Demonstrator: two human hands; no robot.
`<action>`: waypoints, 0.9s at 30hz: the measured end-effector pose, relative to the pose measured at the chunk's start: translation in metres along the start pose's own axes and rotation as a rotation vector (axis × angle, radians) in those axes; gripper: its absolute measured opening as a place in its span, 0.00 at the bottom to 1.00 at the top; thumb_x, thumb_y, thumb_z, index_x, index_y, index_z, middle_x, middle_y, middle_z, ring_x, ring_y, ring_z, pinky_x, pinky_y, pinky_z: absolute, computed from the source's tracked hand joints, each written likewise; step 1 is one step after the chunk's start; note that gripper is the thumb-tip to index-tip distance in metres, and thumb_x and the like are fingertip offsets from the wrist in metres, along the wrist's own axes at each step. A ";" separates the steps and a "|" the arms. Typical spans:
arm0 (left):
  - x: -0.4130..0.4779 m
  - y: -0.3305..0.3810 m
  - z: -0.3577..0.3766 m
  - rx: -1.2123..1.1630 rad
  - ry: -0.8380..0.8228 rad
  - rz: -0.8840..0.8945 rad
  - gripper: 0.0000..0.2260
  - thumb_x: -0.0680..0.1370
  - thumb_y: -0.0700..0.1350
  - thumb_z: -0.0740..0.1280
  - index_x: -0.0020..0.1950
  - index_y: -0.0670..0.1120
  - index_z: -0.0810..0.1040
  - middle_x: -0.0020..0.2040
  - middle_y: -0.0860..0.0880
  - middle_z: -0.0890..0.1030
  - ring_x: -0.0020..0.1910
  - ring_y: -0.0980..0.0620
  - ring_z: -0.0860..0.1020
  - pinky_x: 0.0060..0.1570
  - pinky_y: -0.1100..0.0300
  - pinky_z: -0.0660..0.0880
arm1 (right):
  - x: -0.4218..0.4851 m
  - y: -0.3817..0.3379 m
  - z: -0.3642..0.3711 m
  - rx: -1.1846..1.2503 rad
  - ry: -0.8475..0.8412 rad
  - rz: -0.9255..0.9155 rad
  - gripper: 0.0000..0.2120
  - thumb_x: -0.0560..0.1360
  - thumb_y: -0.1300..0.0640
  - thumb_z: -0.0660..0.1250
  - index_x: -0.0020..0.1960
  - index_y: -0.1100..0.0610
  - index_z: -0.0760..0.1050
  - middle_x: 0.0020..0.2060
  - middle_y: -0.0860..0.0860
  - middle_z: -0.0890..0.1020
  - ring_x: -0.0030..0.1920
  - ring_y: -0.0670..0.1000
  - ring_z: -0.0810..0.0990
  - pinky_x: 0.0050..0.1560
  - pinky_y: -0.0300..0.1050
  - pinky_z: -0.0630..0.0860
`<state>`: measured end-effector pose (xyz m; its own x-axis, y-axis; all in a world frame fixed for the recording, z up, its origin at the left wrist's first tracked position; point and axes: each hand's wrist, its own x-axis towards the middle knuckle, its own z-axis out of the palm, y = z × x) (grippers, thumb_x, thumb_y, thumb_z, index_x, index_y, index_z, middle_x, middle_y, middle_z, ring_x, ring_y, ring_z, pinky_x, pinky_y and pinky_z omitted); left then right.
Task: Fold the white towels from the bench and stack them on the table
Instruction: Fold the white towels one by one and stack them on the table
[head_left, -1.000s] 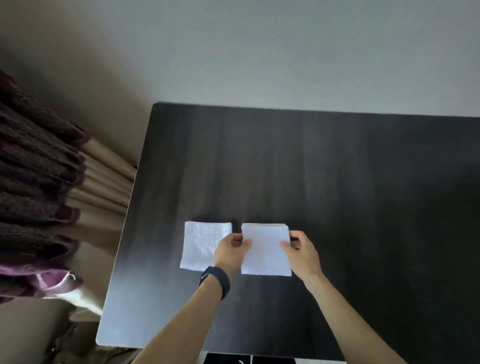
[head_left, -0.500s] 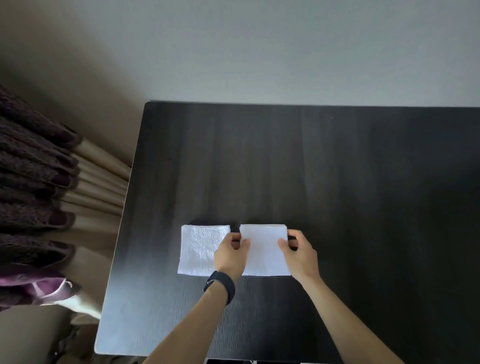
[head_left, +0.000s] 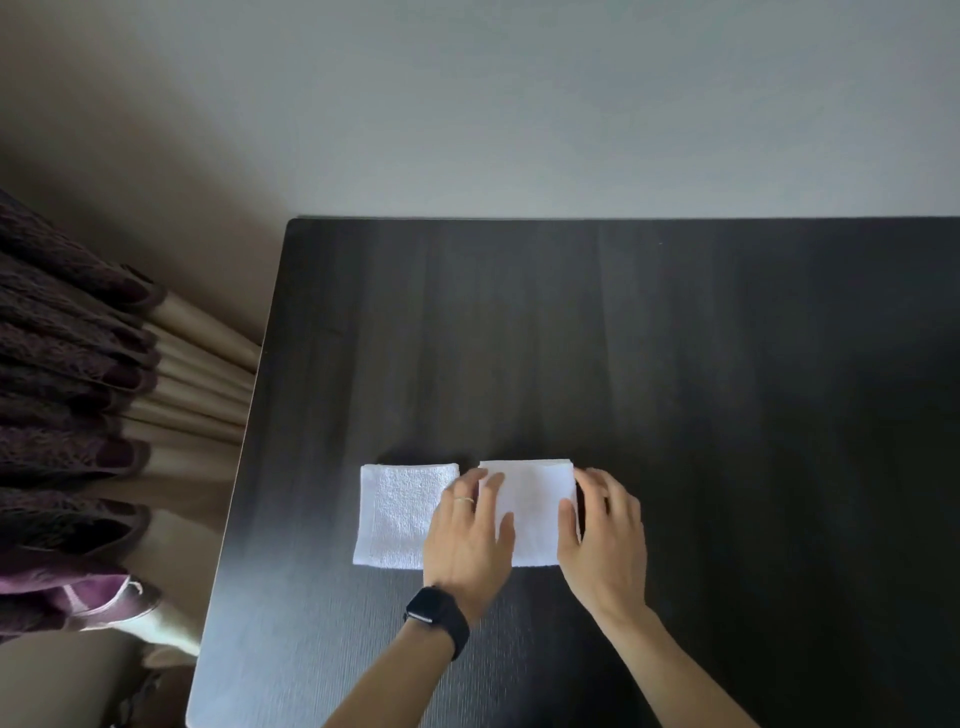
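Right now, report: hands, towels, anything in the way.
Left hand, right hand open, flat at edges of right towel. Left towel folded beside it, unstacked. Nothing in the way.

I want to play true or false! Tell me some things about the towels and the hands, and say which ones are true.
1. Two folded white towels lie on the table. True: the left towel and the right towel.
2. The towels are stacked one on top of the other. False: they lie side by side.
3. A black watch sits on the wrist of the left hand. True.
4. The right hand rests on the left towel. False: it touches the right edge of the right towel.
5. The table is bright red. False: it is dark, nearly black.
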<state>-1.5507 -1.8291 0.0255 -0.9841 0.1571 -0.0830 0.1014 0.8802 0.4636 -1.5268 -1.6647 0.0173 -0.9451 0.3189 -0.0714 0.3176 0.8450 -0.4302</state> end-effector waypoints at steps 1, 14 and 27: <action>-0.002 -0.005 0.005 0.082 -0.014 0.114 0.22 0.77 0.49 0.65 0.71 0.46 0.72 0.71 0.46 0.72 0.69 0.45 0.69 0.63 0.48 0.73 | -0.004 0.002 0.003 -0.057 0.017 -0.104 0.18 0.80 0.52 0.60 0.69 0.55 0.74 0.68 0.52 0.76 0.65 0.55 0.75 0.58 0.49 0.77; 0.017 -0.036 0.026 0.345 -0.252 0.282 0.31 0.82 0.61 0.53 0.81 0.47 0.56 0.80 0.48 0.59 0.79 0.47 0.55 0.74 0.43 0.53 | 0.000 0.022 0.043 -0.277 -0.164 -0.283 0.29 0.84 0.47 0.50 0.81 0.56 0.52 0.80 0.52 0.55 0.80 0.53 0.54 0.76 0.58 0.60; -0.002 -0.015 0.004 0.409 -0.306 0.369 0.27 0.82 0.57 0.51 0.80 0.49 0.59 0.79 0.44 0.59 0.78 0.41 0.59 0.72 0.39 0.54 | -0.019 0.017 0.003 -0.161 -0.175 -0.187 0.27 0.79 0.47 0.64 0.75 0.53 0.67 0.77 0.52 0.65 0.76 0.56 0.66 0.70 0.56 0.71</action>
<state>-1.5493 -1.8404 0.0149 -0.7932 0.5511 -0.2591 0.5337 0.8340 0.1400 -1.5038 -1.6580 0.0084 -0.9828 0.0847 -0.1642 0.1319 0.9438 -0.3030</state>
